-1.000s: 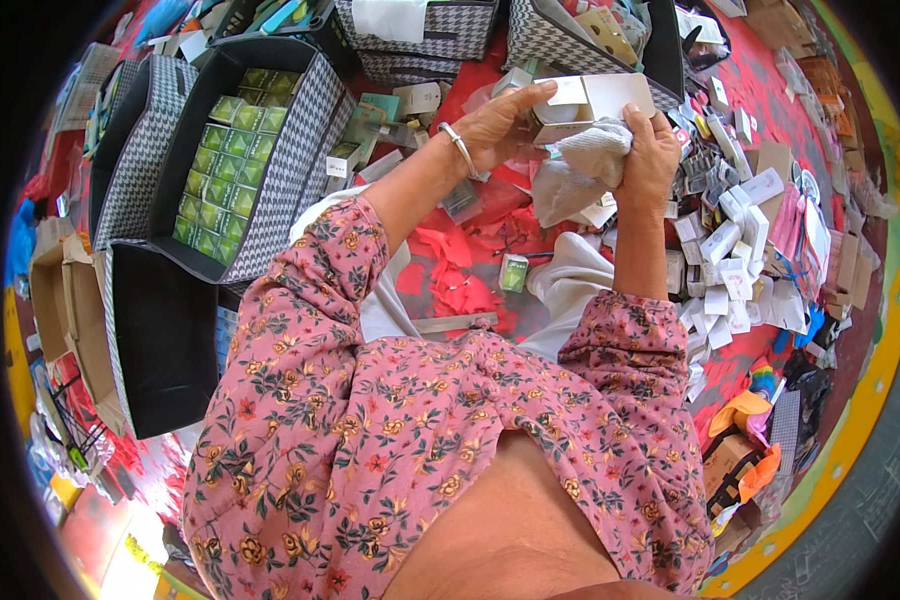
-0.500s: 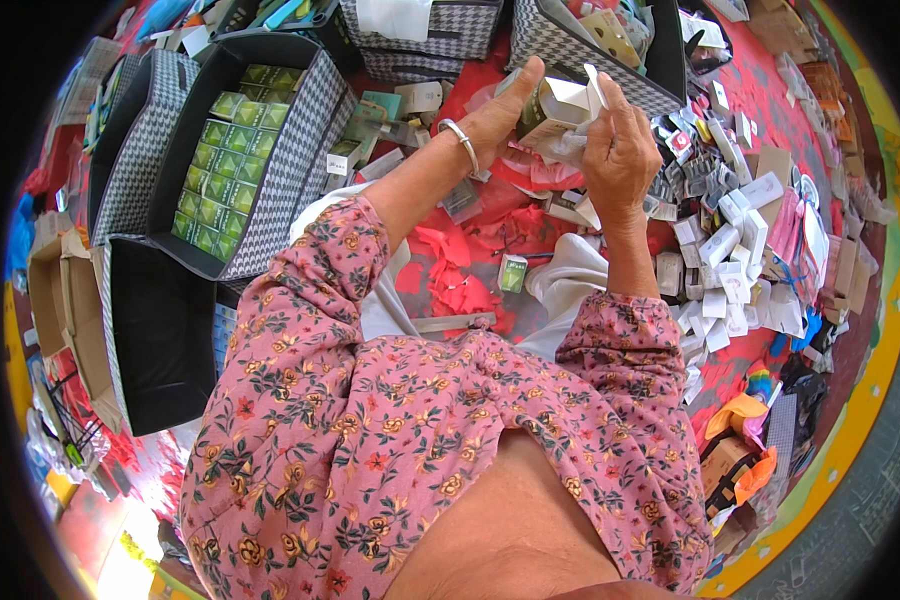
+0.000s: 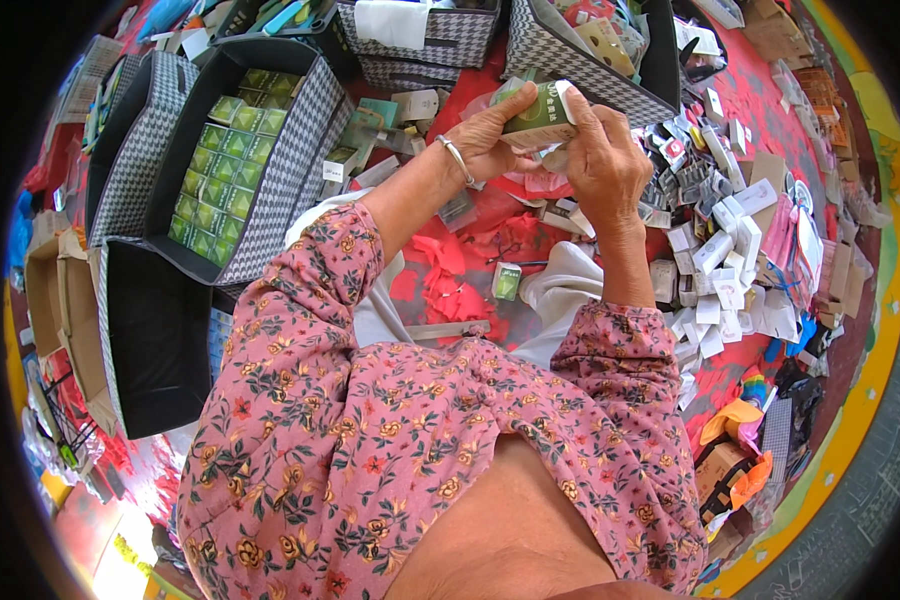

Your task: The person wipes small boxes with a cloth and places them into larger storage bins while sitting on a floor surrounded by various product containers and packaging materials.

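while pinched between both hands at upper centre of the frame, green box (image 3: 536, 113) raised above red floor (image 3: 470, 300). left hand (image 3: 487, 135), silver bangle (image 3: 457, 158) on wrist, fingers curled and pressed on box's left end. right hand (image 3: 602, 160) fingers pressed on box's white right end and top. clear wrap (image 3: 545, 180) hanging just under the box, touching both hands. checked bin (image 3: 290, 170) of green packs (image 3: 220, 165) at upper left, well apart. white boxes (image 3: 715, 250) scattered at right. small green pack (image 3: 507, 281) on floor, below the hands, beside white cloth (image 3: 560, 300).
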Motion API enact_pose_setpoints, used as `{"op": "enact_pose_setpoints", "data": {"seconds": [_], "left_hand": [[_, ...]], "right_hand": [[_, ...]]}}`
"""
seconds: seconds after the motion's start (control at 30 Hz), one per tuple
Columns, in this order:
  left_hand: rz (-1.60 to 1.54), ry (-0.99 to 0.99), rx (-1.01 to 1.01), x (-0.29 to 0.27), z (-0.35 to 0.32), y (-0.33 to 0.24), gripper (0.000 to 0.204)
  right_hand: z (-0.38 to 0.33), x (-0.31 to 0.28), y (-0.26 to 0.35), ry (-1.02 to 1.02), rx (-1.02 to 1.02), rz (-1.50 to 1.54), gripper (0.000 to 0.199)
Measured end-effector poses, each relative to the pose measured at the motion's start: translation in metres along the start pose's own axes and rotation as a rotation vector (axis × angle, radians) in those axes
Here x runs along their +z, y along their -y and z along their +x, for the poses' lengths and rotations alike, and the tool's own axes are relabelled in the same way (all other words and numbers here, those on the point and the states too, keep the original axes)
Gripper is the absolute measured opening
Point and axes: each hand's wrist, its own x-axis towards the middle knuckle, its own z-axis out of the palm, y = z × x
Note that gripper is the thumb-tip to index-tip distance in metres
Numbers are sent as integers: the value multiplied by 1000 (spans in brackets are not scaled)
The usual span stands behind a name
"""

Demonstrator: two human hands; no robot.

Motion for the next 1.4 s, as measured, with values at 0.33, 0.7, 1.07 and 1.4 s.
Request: {"op": "enact_pose_setpoints", "data": {"seconds": [0.33,0.7,1.07,1.4], "left_hand": [[26,80,140,-1,5,5,42],[99,10,143,-3,3,-1,38],[170,-61,278,-1,4,2,39],[232,-79,300,4,-1,3,41]], "right_hand": [[0,-1,2,-71,139,-35,42],[8,-2,11,-48,201,348,49],[5,10,7,-24,884,1137,33],[5,4,2,-39,1009,1338,35]]}}
